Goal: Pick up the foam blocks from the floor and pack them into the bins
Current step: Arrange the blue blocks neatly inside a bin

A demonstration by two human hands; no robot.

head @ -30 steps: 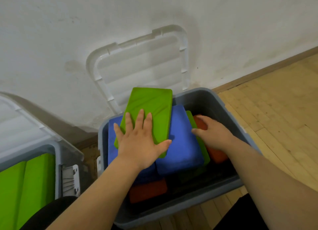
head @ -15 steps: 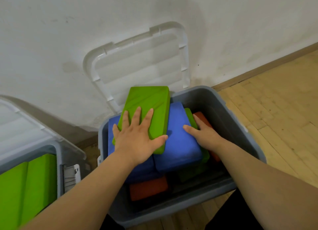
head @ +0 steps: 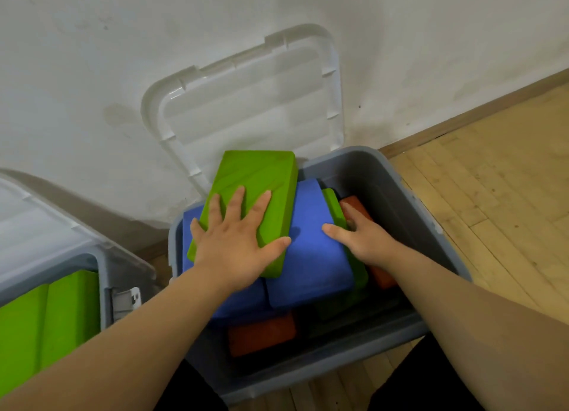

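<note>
A grey bin [head: 431,244] holds several foam blocks. A large green block [head: 264,176] lies tilted on top, its far end sticking out over the bin's back rim. My left hand [head: 237,241] presses flat on it with fingers spread. Beneath it lie blue blocks [head: 311,263], and a narrow green block [head: 332,201] stands on edge to their right. My right hand [head: 363,238] rests there, thumb on the blue block, fingers along the narrow green block and an orange block [head: 360,210]. Another orange block [head: 261,333] lies low at the bin's front.
The bin's clear lid [head: 252,103] leans open against the white wall. A second grey bin [head: 101,275] at the left holds green blocks [head: 46,318] under its own raised lid. Wooden floor [head: 498,195] stretches to the right.
My right hand slid left off the orange block, and its thumb now lies on the blue block. My left hand stays flat on the green block.
</note>
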